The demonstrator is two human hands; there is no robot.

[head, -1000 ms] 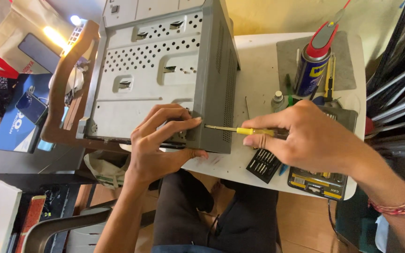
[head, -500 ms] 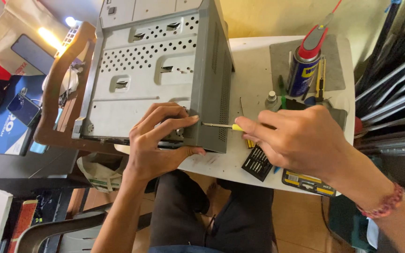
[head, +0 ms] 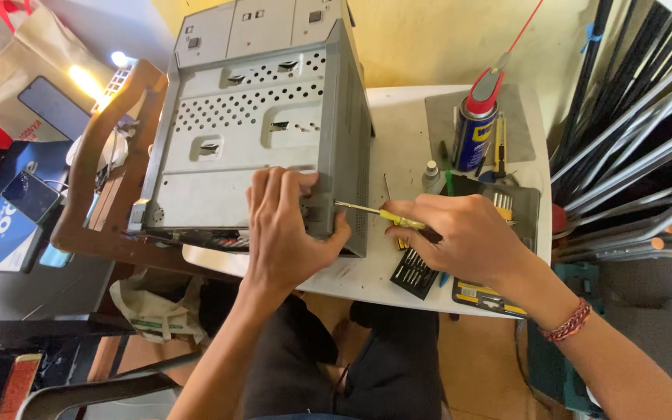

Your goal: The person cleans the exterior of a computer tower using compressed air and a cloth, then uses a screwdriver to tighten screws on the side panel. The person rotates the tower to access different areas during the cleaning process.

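Note:
A grey metal computer case (head: 250, 124) lies on its side on a white table (head: 398, 124), its perforated panel facing up. My left hand (head: 285, 225) grips the case's near right corner, fingers over the top and thumb on the side. My right hand (head: 464, 237) holds a yellow-handled screwdriver (head: 379, 212) level, its tip against the case's right side near my left thumb. A black holder of screwdriver bits (head: 414, 272) lies under my right hand.
A blue spray can with a red cap and straw (head: 476, 124) stands on a grey mat at the back right. A wooden chair frame (head: 95, 179) sits left of the case. Metal bars (head: 639, 155) lean at the right. A phone (head: 31, 196) rests at the far left.
My right hand has slid the screwdriver left toward the case side. My left hand has shifted its hold on the corner, thumb now around the side.

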